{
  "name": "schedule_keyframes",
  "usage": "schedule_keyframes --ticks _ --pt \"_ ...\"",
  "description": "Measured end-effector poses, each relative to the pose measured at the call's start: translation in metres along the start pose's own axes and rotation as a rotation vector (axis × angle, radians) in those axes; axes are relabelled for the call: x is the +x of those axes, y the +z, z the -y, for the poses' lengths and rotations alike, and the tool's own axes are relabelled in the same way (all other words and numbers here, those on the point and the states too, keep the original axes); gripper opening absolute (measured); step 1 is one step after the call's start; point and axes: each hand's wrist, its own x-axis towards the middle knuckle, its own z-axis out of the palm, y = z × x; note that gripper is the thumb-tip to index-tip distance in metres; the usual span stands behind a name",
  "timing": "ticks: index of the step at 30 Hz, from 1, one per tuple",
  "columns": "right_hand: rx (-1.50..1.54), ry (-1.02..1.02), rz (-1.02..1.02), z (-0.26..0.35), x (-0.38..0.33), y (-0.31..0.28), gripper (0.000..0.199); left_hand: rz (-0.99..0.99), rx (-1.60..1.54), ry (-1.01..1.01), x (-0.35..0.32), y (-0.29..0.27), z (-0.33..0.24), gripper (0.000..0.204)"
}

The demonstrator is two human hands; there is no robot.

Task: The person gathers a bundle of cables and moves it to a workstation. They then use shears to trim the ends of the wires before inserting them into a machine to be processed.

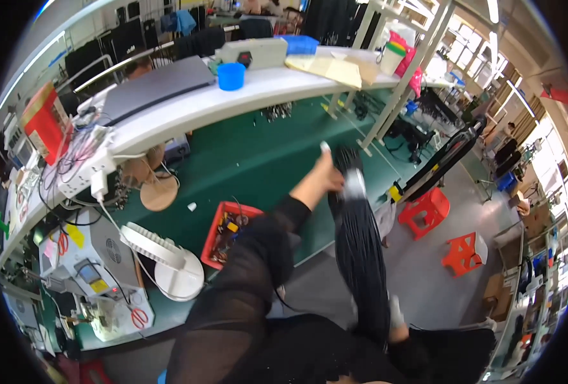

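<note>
A long bundle of thin black cables [359, 246] runs from the green bench top down toward my body. Near its far end a white band [355, 184] goes around it. My left hand [323, 174] is beside this band, at the bundle's left edge. One white-tipped finger points away and the thumb side reaches to the cables; the hand looks open. Lower down, close to my body, my right hand [397, 325] is closed around the near part of the bundle. White coverings show on its fingertips, and the bundle hides part of that hand.
A red bin [208, 248] of small parts and a white desk lamp [180, 275] stand left on the green bench [265, 153]. Behind runs a raised white shelf [188, 105] with a blue cup [231, 76]. Red stools [427, 213] stand on the floor at right.
</note>
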Motion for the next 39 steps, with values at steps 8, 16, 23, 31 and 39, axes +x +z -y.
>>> schedule_keyframes --ticks 8,16,23,31,39 --pt "0.155 0.423 0.059 0.042 0.305 -0.057 0.051 -0.573 0.530 0.656 -0.132 -0.062 0.104 0.039" --pt "0.152 0.360 -0.055 0.033 0.456 -0.052 0.038 -1.126 0.499 0.768 -0.298 -0.026 0.277 0.028" --pt "0.028 0.429 -0.017 0.044 0.583 -0.012 0.051 -1.230 0.300 0.923 -0.242 0.082 0.359 0.032" --pt "-1.652 0.021 -0.102 0.070 0.603 -0.011 0.043 -1.536 0.435 0.636 -0.257 0.113 0.443 0.036" --pt "-1.552 -0.932 1.206 -0.103 0.296 0.017 0.013 -1.549 0.251 0.767 -0.344 0.057 0.521 0.032"
